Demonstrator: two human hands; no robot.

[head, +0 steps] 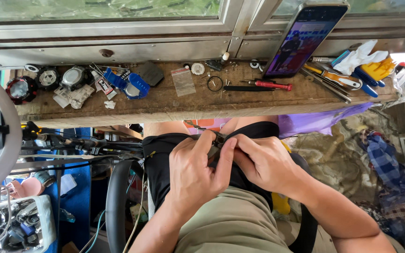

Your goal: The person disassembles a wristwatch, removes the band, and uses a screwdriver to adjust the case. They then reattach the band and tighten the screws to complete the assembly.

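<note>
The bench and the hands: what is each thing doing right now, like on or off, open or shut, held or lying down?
Left hand: closed around a small metal part.
Right hand: pinching the same part.
Small metal part: held over the lap, mostly hidden.
Phone: screen on, propped leaning against the window frame.
Red-handled screwdriver: lying flat.
Small plastic bag: lying flat.
Watch cases: strapless, lying on the bench.

Watch-repair workshop: wooden bench point(174, 105) strewn with watches point(48, 77) (screwdrivers point(270, 85) too)
</note>
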